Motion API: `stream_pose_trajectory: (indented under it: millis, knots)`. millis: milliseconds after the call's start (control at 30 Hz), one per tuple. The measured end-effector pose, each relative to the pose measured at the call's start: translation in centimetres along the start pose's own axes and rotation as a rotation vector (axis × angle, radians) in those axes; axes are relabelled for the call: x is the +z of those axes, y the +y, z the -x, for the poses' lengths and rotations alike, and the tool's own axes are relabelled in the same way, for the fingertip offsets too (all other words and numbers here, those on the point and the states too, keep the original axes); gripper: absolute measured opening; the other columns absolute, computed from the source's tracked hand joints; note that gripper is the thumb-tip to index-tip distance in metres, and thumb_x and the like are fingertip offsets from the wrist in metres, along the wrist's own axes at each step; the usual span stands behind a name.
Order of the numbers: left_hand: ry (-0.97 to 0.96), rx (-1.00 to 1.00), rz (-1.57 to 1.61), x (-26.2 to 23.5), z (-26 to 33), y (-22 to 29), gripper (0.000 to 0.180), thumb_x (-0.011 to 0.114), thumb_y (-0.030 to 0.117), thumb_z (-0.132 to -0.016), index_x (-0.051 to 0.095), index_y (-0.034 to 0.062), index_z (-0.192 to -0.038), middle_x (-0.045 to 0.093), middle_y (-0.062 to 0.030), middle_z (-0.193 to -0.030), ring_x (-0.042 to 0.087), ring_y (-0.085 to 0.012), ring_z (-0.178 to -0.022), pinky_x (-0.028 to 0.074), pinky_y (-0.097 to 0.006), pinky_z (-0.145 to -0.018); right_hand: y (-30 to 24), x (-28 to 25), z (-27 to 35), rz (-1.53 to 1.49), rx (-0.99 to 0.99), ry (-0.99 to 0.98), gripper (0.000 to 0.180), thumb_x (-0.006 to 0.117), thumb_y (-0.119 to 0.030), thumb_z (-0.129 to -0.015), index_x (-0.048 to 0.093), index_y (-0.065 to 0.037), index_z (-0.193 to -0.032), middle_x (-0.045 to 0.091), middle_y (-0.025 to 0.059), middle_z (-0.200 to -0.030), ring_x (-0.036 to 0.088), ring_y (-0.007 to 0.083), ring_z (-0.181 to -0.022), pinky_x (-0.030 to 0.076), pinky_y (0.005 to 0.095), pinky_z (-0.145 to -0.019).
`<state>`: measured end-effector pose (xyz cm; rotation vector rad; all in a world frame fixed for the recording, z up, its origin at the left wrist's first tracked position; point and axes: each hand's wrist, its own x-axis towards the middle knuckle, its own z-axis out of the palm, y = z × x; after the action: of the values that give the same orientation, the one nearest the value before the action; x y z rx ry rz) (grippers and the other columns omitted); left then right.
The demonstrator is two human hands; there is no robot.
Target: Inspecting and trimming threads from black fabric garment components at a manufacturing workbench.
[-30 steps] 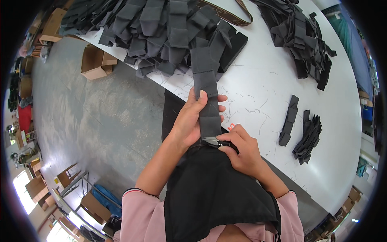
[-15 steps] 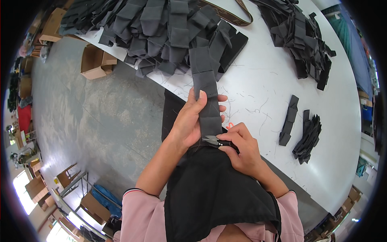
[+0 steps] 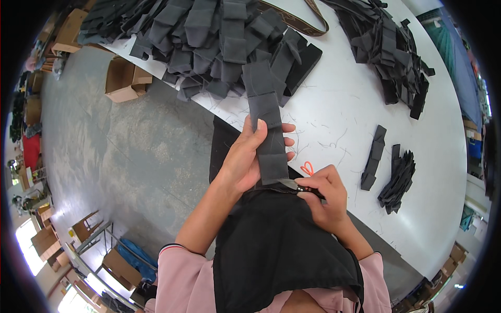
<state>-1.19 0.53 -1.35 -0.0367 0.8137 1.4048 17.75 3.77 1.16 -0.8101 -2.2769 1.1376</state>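
A long dark grey fabric strip, with crosswise seams along it, lies over my left hand. The thumb presses it from above while the fingertips show past its right edge. Closed around a pair of black-handled thread snips is my right hand, just right of the strip's lower end. The pale blades point left at the strip's bottom corner. An orange cord loop sticks up beside the right hand. Below the strip spreads a black apron.
A white table carries a large heap of grey strips, a second heap, a single strip and a small bundle. Loose threads lie scattered on it. A brown patterned strap curves behind. An open cardboard box stands on the floor.
My right hand and the snips have shifted right, away from the middle of the strip's lower end to its corner. More of the orange loop shows. The left hand stays nearly still.
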Motion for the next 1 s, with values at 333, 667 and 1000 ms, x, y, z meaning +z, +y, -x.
stream_pose_trajectory:
  millis: [333,667,1000]
  knots:
    - [-0.11,0.002,-0.063,0.0,-0.1,0.3,0.043,0.042,0.032,-0.097,0.028,0.0126,-0.133,0.048,-0.0172,-0.129,0.055,-0.0277,-0.108,0.051,-0.046,-0.086,2.5,2.3,-3.0,-0.163,0.192,-0.105,0.043,0.076,-0.005,-0.064,0.058,-0.007,-0.103,0.045,0.0049,-0.081,0.046,0.0149,-0.066,0.041,0.0258,-0.057]
    - [-0.004,-0.032,0.044,-0.2,-0.3,0.6,0.034,0.039,0.031,-0.098,0.035,0.0108,-0.125,0.051,-0.0155,-0.123,0.056,-0.0245,-0.103,0.052,-0.046,-0.083,0.0,1.0,-0.9,0.038,0.066,0.002,0.027,0.074,-0.008,-0.066,0.064,-0.008,-0.091,0.051,0.0047,-0.079,0.052,0.0197,-0.058,0.042,0.0278,-0.051]
    - [-0.024,-0.114,0.083,-0.1,-0.3,0.5,0.034,0.04,0.031,-0.098,0.036,0.0099,-0.124,0.052,-0.0163,-0.12,0.056,-0.0237,-0.101,0.052,-0.046,-0.083,0.1,0.7,-1.1,0.22,-0.148,-0.062,0.027,0.074,-0.009,-0.062,0.064,-0.01,-0.087,0.047,0.003,-0.072,0.049,0.0205,-0.055,0.038,0.0313,-0.048]
